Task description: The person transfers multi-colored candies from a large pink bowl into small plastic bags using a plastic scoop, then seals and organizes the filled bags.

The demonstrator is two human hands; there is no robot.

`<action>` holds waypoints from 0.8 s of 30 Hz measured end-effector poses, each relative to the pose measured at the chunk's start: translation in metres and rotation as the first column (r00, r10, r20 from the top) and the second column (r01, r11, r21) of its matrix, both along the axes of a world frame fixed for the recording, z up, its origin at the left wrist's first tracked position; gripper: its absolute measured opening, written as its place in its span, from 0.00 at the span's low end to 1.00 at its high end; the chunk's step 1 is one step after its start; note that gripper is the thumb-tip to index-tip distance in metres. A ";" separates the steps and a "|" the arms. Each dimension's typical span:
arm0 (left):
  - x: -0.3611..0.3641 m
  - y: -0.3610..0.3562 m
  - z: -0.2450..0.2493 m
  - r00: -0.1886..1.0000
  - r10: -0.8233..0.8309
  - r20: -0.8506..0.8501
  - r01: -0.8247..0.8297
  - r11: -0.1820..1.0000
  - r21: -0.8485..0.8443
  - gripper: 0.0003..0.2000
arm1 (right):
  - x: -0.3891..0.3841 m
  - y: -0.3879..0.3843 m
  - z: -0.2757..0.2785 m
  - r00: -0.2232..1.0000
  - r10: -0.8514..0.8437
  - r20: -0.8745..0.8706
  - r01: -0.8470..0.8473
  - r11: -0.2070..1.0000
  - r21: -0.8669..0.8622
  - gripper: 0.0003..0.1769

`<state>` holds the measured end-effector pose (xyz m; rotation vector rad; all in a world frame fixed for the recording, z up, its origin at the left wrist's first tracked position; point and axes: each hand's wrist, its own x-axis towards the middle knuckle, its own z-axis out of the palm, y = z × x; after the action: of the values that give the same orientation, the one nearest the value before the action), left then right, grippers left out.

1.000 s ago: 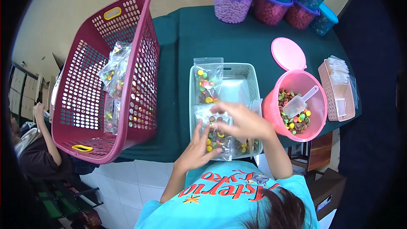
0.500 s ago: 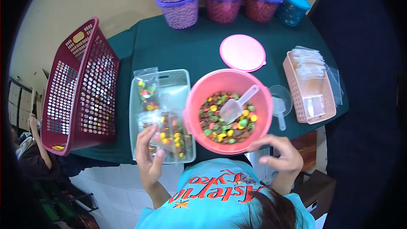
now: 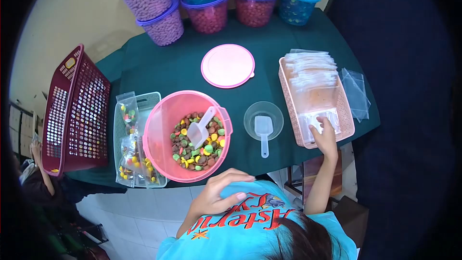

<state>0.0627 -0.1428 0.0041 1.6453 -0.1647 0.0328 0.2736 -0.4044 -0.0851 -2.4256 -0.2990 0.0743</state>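
Observation:
My right hand (image 3: 326,137) reaches into the pink basket (image 3: 350,124), its fingers on the small clear bags (image 3: 315,120) at the near end. My left hand (image 3: 224,194), empty with fingers apart, hovers before my shirt, just below the pink tub (image 3: 153,139). Brown, green, yellow and red candies (image 3: 192,156) fill the tub's bottom, with a clear scoop (image 3: 198,133) lying on them. Between tub and basket, a second scoop (image 3: 263,127) rests in a clear round bowl (image 3: 277,110). Filled bags (image 3: 129,161) lie in the pale green tray (image 3: 153,98) at the left.
A pink lid (image 3: 227,65) lies behind the tub. Lidded containers (image 3: 207,17) stand stacked along the back. The maroon basket (image 3: 89,115) is at the far left, with another person's arm (image 3: 43,168) beyond it. Flat clear bags (image 3: 356,94) lie right of the pink basket.
The view has turned right. My right hand has moved from beside the tub to the bags in the pink basket. My left hand has left the tray of filled bags and come near my shirt.

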 end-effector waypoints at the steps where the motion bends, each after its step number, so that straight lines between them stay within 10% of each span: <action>1: 0.008 -0.008 -0.001 1.000 -0.009 0.003 0.009 1.000 0.003 0.16 | 0.008 -0.005 -0.015 0.998 -0.053 0.035 0.056 0.994 -0.097 0.30; 7: 0.066 -0.055 -0.038 0.950 -0.311 0.003 0.307 0.941 0.140 0.16 | 0.017 0.001 -0.040 0.963 -0.160 -0.218 0.034 0.871 -0.490 0.53; 13: 0.079 -0.078 -0.045 0.898 -0.439 -0.003 0.432 0.883 0.184 0.17 | 0.015 -0.003 -0.043 0.995 -0.064 -0.073 0.021 0.877 -0.480 0.38; 16: 0.077 -0.073 -0.039 0.920 -0.392 -0.021 0.389 0.903 0.180 0.17 | 0.020 -0.007 -0.026 0.959 -0.117 -0.259 0.035 0.953 -0.302 0.24; 19: 0.072 -0.062 -0.030 0.947 -0.322 -0.004 0.316 0.927 0.203 0.17 | 0.003 -0.012 -0.005 0.982 -0.189 -0.004 0.189 0.980 0.065 0.16; 21: 0.067 -0.053 -0.025 0.967 -0.249 0.049 0.238 0.958 0.161 0.18 | -0.013 -0.006 0.029 0.971 -0.236 -0.044 0.221 0.812 0.540 0.13; 24: 0.057 -0.045 -0.021 0.991 -0.133 -0.030 0.129 0.985 -0.114 0.24 | -0.045 0.017 0.082 0.984 -0.075 0.159 -0.031 0.816 0.578 0.11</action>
<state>0.1198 -0.1883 -0.0168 1.5195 -0.2380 -0.0873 0.2287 -0.3879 -0.0035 -1.8223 -0.3177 -0.2164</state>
